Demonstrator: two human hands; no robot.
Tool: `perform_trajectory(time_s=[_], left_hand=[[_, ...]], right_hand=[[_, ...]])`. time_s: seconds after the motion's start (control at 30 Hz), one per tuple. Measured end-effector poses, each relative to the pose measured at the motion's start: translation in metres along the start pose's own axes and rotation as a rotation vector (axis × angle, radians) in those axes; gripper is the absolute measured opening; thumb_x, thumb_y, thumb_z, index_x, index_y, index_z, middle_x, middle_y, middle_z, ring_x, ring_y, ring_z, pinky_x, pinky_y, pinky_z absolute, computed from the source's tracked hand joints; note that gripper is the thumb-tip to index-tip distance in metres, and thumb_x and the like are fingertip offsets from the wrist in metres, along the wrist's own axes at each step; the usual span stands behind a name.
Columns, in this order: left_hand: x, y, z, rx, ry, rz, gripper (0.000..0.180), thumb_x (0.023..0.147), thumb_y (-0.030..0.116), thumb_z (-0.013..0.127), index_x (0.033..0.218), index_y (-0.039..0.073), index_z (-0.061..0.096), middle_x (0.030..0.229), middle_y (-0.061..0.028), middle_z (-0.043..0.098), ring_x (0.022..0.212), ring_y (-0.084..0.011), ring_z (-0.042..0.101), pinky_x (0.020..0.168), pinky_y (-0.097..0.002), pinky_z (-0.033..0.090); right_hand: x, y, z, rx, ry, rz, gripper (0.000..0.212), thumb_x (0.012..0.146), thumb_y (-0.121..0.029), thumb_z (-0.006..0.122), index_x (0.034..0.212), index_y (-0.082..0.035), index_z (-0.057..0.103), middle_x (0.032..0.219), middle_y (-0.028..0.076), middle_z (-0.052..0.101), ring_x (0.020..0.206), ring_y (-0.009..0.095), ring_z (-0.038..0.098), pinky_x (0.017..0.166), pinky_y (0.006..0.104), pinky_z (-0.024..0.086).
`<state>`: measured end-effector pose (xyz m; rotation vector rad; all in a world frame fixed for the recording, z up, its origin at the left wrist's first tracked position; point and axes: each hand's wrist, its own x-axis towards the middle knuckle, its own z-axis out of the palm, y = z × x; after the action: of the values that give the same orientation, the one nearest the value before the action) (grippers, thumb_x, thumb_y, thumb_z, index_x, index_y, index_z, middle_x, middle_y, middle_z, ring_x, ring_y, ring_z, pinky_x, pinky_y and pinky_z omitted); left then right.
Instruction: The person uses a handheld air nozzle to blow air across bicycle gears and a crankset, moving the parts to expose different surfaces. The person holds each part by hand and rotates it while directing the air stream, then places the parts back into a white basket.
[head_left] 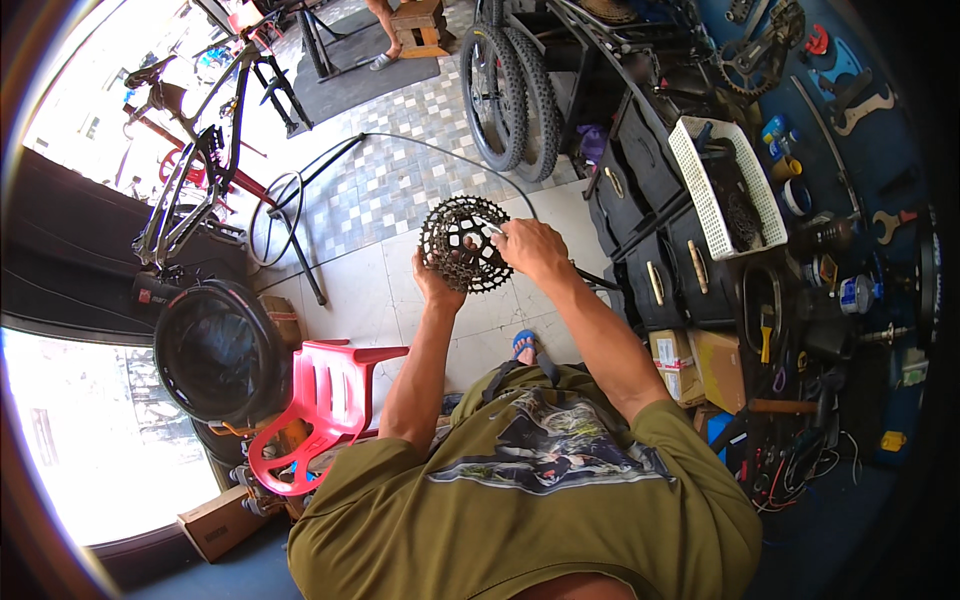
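Cassette [462,245] face-up toward camera, left hand [437,288] beneath, right hand [530,247] fingers seemingly pinching its rim.

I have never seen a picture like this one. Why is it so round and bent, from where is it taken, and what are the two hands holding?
The picture comes from a wide fisheye camera worn on the person's head, looking down, so straight edges bend near the rim. The two bare arms rising from the bottom belong to that person, who wears an olive T-shirt. The left hand supports a bicycle cassette, a stack of toothed gear rings, from below. The right hand grips its upper right edge. Below them is a tiled floor. To the left stand a red plastic chair and a bicycle on a stand; ahead are two knobby wheels. To the right are a white basket and a blue tool wall.
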<state>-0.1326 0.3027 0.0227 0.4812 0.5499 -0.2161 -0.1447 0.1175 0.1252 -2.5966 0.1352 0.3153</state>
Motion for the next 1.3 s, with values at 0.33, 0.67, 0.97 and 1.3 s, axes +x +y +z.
perform_trajectory(time_s=[0.33,0.67,0.97,1.3], left_hand=[[0.014,0.005,-0.017,0.067,-0.040,-0.007,0.068,0.098,0.063,0.041,0.139,0.011,0.058,0.121,-0.0175,0.063,0.107,-0.0372,0.068,0.094,-0.0566,0.057],[0.012,0.003,-0.017,0.060,-0.122,-0.011,0.068,0.100,0.062,0.037,0.136,0.010,0.060,0.120,-0.0217,0.067,0.104,-0.0371,0.068,0.094,-0.0536,0.057],[0.004,0.006,-0.012,0.105,-0.190,-0.019,0.062,0.101,0.061,0.043,0.122,0.006,0.063,0.100,-0.0187,0.071,0.096,-0.0357,0.073,0.088,-0.0503,0.060],[-0.005,0.006,-0.014,0.095,-0.166,-0.040,0.066,0.101,0.061,0.042,0.126,0.003,0.062,0.103,-0.0227,0.072,0.096,-0.0363,0.072,0.088,-0.0494,0.060]], right_hand=[[-0.007,0.008,-0.014,0.052,-0.129,0.006,0.035,0.099,-0.041,0.062,0.107,-0.011,0.079,0.102,0.019,0.076,0.100,0.041,0.072,0.090,0.0512,0.056],[-0.012,0.016,-0.011,-0.059,-0.028,0.022,0.037,0.099,-0.042,0.062,0.108,-0.010,0.079,0.103,0.019,0.076,0.101,0.039,0.072,0.090,0.0497,0.056],[-0.018,-0.005,-0.023,-0.023,-0.092,-0.002,0.037,0.097,-0.043,0.064,0.106,-0.010,0.078,0.110,0.017,0.076,0.108,0.038,0.071,0.095,0.0477,0.056],[-0.025,-0.015,-0.031,0.000,-0.151,-0.056,0.039,0.098,-0.047,0.061,0.106,-0.013,0.079,0.110,0.018,0.075,0.106,0.040,0.070,0.094,0.0511,0.055]])
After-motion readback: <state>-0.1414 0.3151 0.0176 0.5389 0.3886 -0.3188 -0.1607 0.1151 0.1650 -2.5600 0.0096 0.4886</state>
